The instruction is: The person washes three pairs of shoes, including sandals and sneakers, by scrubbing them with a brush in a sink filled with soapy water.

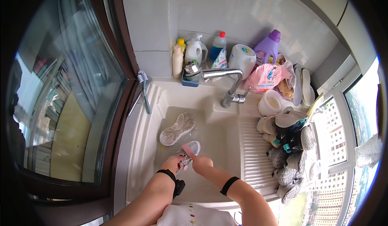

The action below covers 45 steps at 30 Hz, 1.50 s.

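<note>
Low in the basin of a cream laundry sink (pixel 222 141), my left hand (pixel 173 163) grips a wet sneaker (pixel 195 147) with a pale sole rim. My right hand (pixel 201 163) is closed on a pink brush (pixel 188 150), which lies across the shoe; its working side is hidden. Just beyond, a second shoe (pixel 178 128) rests sole up in shallow cloudy water. A chrome faucet (pixel 222 72) reaches over the back of the basin.
Bottles, a purple detergent jug (pixel 268 48) and a pink bag (pixel 266 77) line the back ledge. A white tub (pixel 270 102) and several shoes (pixel 286 153) stand right, beside the ribbed washboard (pixel 257 159). A long-handled brush (pixel 145 92) leans at the left rim, near a brown-framed glass door (pixel 116 104).
</note>
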Tool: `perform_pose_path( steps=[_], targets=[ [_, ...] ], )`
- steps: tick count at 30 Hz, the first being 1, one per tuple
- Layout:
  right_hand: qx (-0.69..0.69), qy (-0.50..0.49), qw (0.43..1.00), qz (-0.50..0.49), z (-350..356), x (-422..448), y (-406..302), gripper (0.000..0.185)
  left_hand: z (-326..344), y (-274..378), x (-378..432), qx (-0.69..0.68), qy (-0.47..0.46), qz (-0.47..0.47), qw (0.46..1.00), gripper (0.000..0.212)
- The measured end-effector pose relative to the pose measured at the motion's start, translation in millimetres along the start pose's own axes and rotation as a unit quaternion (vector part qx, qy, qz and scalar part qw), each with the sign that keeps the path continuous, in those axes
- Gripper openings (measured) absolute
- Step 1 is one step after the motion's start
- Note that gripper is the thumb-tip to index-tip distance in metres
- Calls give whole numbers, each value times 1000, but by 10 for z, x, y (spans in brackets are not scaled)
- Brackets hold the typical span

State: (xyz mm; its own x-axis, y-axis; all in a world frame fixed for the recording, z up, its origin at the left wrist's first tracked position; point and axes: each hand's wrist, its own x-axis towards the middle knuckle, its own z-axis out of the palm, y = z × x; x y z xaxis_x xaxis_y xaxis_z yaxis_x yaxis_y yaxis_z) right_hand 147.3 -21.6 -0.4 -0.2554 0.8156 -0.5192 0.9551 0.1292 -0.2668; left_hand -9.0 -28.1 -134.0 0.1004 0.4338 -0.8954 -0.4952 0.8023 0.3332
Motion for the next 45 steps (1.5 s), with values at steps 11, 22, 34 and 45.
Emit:
perform_pose_path(
  steps=[11, 22, 34, 45],
  targets=[
    [-69, -41, 997, 2, 75, 250, -159, 59, -241, -6, 415, 70, 74, 20, 995, 12],
    [-38, -64, 992, 106, 96, 559, -172, 70, 131, 258, 103, 393, 102, -52, 912, 33],
    [-72, -51, 991, 105, 51, 505, 35, 71, 27, 79, 125, 223, 81, 41, 971, 34],
    [-100, -96, 989, 46, 298, 212, 64, 63, 80, 246, -34, 315, 119, -60, 940, 32]
  ],
)
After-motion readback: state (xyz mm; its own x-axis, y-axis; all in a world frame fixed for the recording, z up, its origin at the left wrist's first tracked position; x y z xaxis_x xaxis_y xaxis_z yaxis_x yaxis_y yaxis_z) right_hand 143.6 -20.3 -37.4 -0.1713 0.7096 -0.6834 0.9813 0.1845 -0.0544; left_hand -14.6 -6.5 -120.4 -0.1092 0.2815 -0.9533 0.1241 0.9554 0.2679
